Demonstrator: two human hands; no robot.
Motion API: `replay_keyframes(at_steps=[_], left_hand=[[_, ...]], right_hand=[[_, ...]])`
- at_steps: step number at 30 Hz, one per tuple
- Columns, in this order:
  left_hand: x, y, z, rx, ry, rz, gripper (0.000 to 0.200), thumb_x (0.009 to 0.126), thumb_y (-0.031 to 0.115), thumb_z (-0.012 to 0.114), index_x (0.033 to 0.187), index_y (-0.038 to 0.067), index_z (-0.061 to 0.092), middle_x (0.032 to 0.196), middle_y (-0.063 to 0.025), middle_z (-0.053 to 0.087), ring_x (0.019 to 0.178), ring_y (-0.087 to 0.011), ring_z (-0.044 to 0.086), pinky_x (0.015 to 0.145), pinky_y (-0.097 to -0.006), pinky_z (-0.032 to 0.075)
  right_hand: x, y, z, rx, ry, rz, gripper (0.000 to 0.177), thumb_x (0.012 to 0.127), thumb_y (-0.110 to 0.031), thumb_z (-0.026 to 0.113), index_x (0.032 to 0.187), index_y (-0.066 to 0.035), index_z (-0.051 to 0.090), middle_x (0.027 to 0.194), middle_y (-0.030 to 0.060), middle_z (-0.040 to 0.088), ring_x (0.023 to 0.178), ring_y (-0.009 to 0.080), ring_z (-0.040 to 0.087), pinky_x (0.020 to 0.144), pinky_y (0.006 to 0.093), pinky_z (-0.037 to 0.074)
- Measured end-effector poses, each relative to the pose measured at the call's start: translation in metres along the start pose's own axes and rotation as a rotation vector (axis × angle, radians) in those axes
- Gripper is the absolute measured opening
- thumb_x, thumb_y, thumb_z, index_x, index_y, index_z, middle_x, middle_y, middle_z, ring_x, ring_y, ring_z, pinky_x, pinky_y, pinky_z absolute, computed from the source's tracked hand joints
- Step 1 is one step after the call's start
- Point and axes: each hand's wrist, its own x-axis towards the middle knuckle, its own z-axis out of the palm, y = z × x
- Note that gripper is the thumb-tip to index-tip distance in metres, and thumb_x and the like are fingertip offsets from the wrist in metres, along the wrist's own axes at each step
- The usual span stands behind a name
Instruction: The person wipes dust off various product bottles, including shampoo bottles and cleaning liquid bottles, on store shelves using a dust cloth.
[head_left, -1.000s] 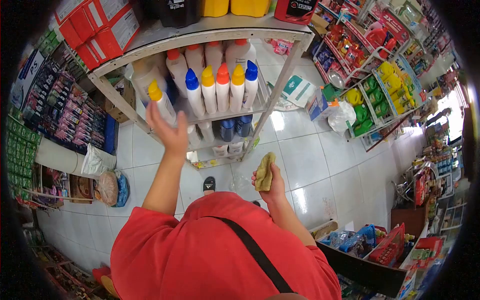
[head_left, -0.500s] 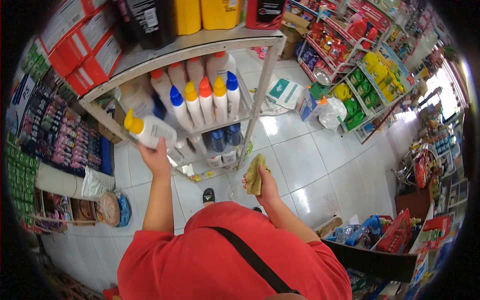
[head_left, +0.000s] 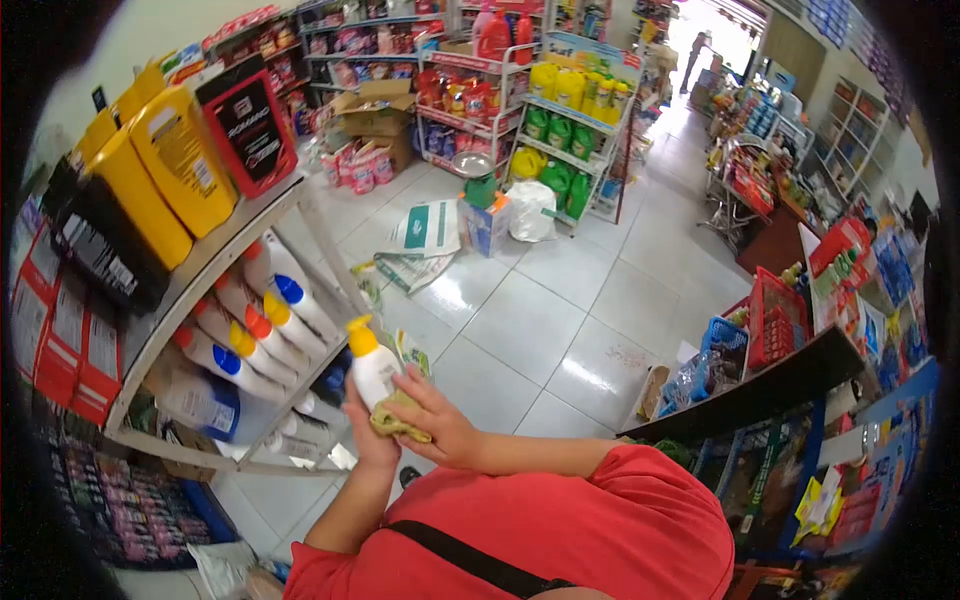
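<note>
My left hand (head_left: 372,437) is closed around a white pump bottle (head_left: 374,366) with a yellow pump head, held slightly tilted in front of my chest. Against the bottle's lower side my right hand (head_left: 440,420) presses a yellow-green cloth (head_left: 400,415), fingers closed over it. The cloth hides part of the bottle. To the left stands a metal shelf rack (head_left: 318,235) where white bottles (head_left: 265,345) with blue, yellow and red caps sit in a row. Yellow bottles (head_left: 185,150) and a black-and-red bottle (head_left: 248,125) stand on its top.
Red-and-white boxes (head_left: 65,320) are stacked at the rack's left end. On the tiled floor ahead lie a white-and-green sack (head_left: 425,230) and a white plastic bag (head_left: 532,212). A detergent rack (head_left: 565,120) stands behind them. Baskets (head_left: 778,320) are at the right. A distant person (head_left: 695,60) is near the doorway.
The pump bottle has moved away from the rack toward my chest. My right hand has brought the cloth up against it. The view has turned right, putting the rack further left.
</note>
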Motion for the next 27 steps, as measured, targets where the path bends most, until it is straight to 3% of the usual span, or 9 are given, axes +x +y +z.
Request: replay_keyframes(at_steps=[3,6,7,9,12,16,19,23,27], left_hand=[[0.020,0.005,0.011,-0.035,-0.079,0.093,0.077,0.083,0.067,0.018,0.137,0.013,0.022,0.131,-0.0093,0.039,0.119,-0.0260,0.040,0.101,-0.0404,0.030],[0.013,0.004,0.030,0.153,-0.238,-0.001,0.083,0.079,0.072,0.018,0.138,0.013,0.018,0.134,-0.0092,0.034,0.122,-0.0256,0.035,0.102,-0.0399,0.027],[0.011,0.002,0.039,0.066,-0.228,-0.102,0.093,0.071,0.078,0.025,0.135,0.010,0.020,0.124,-0.0101,0.040,0.109,-0.0202,0.045,0.090,-0.0333,0.040],[0.002,0.009,0.055,0.252,-0.306,-0.173,0.099,0.067,0.081,0.026,0.133,0.007,0.021,0.120,-0.0096,0.042,0.103,-0.0189,0.047,0.085,-0.0323,0.043],[0.001,0.005,0.055,0.184,-0.464,-0.288,0.104,0.066,0.083,0.025,0.135,0.005,0.017,0.125,-0.0108,0.039,0.110,-0.0201,0.044,0.091,-0.0333,0.039],[0.013,0.014,0.063,0.145,-0.357,-0.167,0.105,0.065,0.084,0.021,0.138,0.009,0.014,0.135,-0.0112,0.032,0.122,-0.0247,0.034,0.103,-0.0393,0.025],[0.022,0.016,0.063,-0.003,-0.236,-0.113,0.104,0.066,0.083,0.021,0.139,0.010,0.012,0.137,-0.0113,0.030,0.124,-0.0257,0.033,0.103,-0.0394,0.025],[0.012,0.039,0.085,0.145,-0.443,-0.157,0.103,0.070,0.080,0.019,0.139,0.004,0.007,0.135,-0.0134,0.030,0.120,-0.0231,0.036,0.099,-0.0371,0.031],[0.002,0.024,0.075,0.182,-0.658,-0.277,0.091,0.080,0.071,0.019,0.138,0.002,0.008,0.135,-0.0135,0.031,0.120,-0.0229,0.036,0.099,-0.0339,0.031]], right_hand=[[0.002,0.002,-0.005,-0.018,0.054,-0.059,0.050,0.076,-0.010,0.064,0.123,-0.010,0.049,0.141,0.0187,0.023,0.131,0.0435,0.015,0.104,0.0464,0.021],[0.019,0.010,-0.030,-0.084,0.207,-0.062,0.047,0.077,-0.008,0.061,0.122,-0.010,0.050,0.140,0.0191,0.025,0.131,0.0432,0.016,0.104,0.0454,0.022],[0.026,0.010,-0.044,-0.117,0.259,-0.031,0.047,0.077,-0.008,0.061,0.122,-0.011,0.050,0.140,0.0190,0.026,0.130,0.0433,0.017,0.104,0.0452,0.023],[0.029,0.005,-0.064,-0.171,0.319,0.009,0.047,0.076,-0.008,0.060,0.122,-0.011,0.050,0.139,0.0190,0.028,0.130,0.0433,0.019,0.104,0.0452,0.024],[0.025,-0.008,-0.076,-0.176,0.360,0.052,0.046,0.076,-0.006,0.058,0.121,-0.013,0.051,0.138,0.0177,0.030,0.129,0.0426,0.021,0.104,0.0458,0.023],[0.002,-0.014,-0.055,-0.302,0.254,-0.132,0.044,0.075,-0.008,0.061,0.117,-0.016,0.054,0.134,0.0110,0.038,0.127,0.0406,0.027,0.104,0.0472,0.025],[-0.003,-0.022,-0.046,-0.264,0.187,-0.180,0.042,0.074,-0.010,0.062,0.116,-0.016,0.056,0.133,0.0091,0.040,0.126,0.0396,0.030,0.103,0.0490,0.025],[0.018,-0.013,-0.078,-0.281,0.314,-0.265,0.039,0.075,-0.009,0.061,0.114,-0.013,0.057,0.134,0.0140,0.038,0.126,0.0438,0.028,0.103,0.0481,0.025],[0.034,-0.027,-0.106,-0.229,0.522,-0.103,0.040,0.074,-0.010,0.061,0.114,-0.008,0.056,0.134,0.0197,0.035,0.126,0.0459,0.026,0.103,0.0496,0.024]])
